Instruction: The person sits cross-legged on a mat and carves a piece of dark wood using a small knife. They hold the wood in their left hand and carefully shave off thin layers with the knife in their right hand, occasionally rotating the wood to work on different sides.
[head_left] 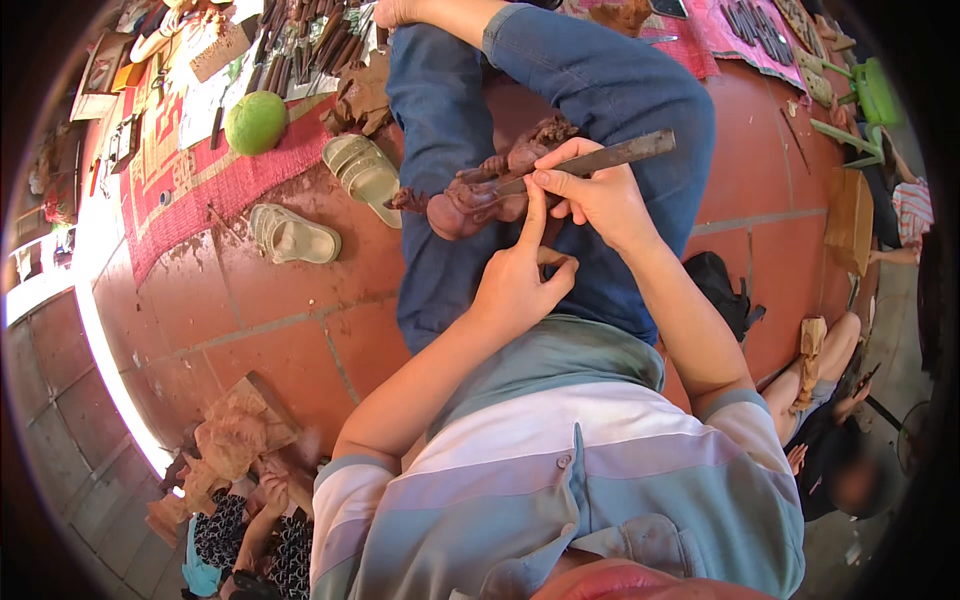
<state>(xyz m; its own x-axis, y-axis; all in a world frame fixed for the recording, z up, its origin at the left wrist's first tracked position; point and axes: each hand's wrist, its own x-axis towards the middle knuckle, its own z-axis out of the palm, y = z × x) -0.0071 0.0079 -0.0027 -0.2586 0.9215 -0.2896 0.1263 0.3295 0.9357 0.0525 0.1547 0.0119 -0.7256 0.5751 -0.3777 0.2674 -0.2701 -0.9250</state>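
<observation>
my right hand (607, 203) pinches a long flat chisel (635, 150) just above the frame's centre; my left hand (518, 282) is half spread, its index finger stretched up to the chisel. the reddish-brown carving (456, 214) lies at upper centre, against my jeans (600, 85).

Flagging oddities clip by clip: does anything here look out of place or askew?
Mildly, yes. A round green fruit sits beside the laid-out tools, unlike anything near it. The two pale sandals lie askew on the tiled floor, one angled differently from the other. Whether the reddish-brown carving is damaged, I cannot tell.
</observation>
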